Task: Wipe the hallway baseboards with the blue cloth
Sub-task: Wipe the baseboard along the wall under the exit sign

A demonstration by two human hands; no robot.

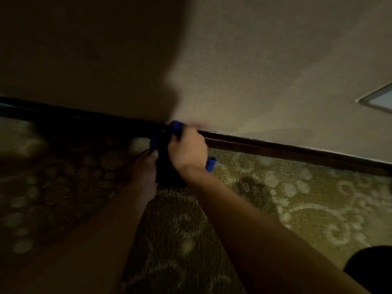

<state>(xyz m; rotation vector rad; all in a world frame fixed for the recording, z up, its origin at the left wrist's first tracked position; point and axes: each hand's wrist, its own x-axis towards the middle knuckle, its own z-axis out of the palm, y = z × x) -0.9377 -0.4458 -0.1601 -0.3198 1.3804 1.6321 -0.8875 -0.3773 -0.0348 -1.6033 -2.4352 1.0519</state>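
A dark brown baseboard [275,148] runs along the foot of a beige wall, from the left edge down to the right. My right hand [187,150] is closed around the blue cloth [176,126] and presses it against the top of the baseboard near the middle of the view. One end of the cloth sticks out under my wrist at the right. My left hand [146,164] lies in shadow just left of it, fingers at the dark hanging part of the cloth; its grip is hard to make out.
A patterned green and cream carpet [297,198] covers the floor. The beige wall [254,71] carries a light framed panel [379,100] at the far right. My shadow darkens the left half. A dark shape [369,268] sits at the bottom right corner.
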